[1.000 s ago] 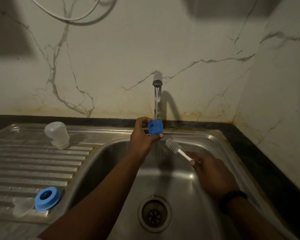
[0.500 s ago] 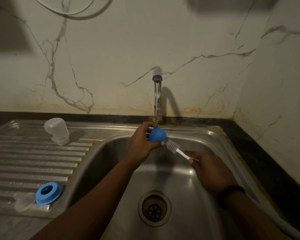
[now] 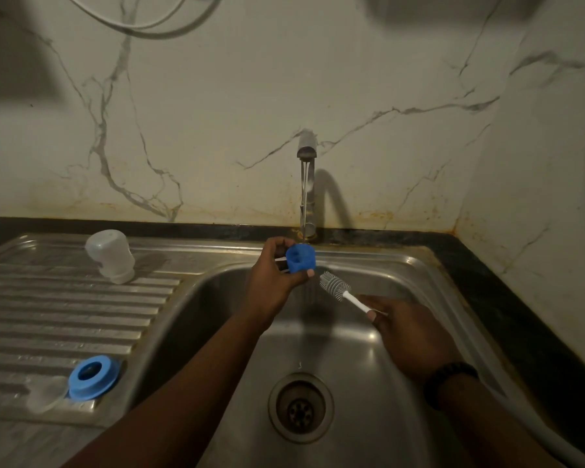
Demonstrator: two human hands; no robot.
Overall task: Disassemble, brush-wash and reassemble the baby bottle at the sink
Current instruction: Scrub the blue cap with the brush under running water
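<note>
Head view: left hand (image 3: pixel 272 282) grips blue cap (image 3: pixel 300 258); right hand (image 3: pixel 411 332) grips brush (image 3: pixel 341 290).

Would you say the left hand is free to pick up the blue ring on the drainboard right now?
Probably not yet: the left hand already grips the small blue part, though nothing blocks the blue ring.

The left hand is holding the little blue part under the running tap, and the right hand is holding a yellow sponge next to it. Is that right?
Not quite. In the head view the right hand holds a small white brush with grey bristles, not a yellow sponge. The rest is right: the left hand holds the blue part under the running tap.
</note>
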